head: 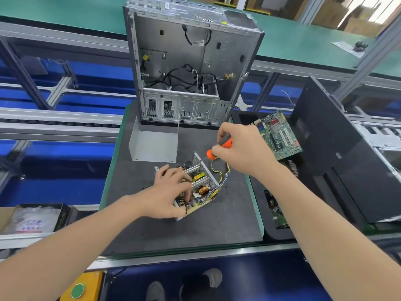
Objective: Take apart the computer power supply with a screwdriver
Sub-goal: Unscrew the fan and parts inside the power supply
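The open power supply (pixel 200 181) lies on the dark mat (pixel 195 227), its circuit board, heat sinks and copper coil exposed. My left hand (pixel 171 192) lies over the board's near left part, fingers curled on its components. My right hand (pixel 240 148) grips an orange-handled screwdriver (pixel 219 146). Its thin shaft slants down-left to the supply's perforated metal wall. A bundle of yellow and black wires (pixel 223 170) trails from the supply's right side. The supply's grey metal cover (pixel 154 144) rests apart on the mat behind it.
An empty computer case (pixel 191 61) stands upright at the mat's far edge. A green motherboard (pixel 280 135) leans in a black tray at right, beside a black case panel (pixel 338 153). Small screws (pixel 145 185) lie left of the supply. A bag of parts (pixel 32 220) sits lower left.
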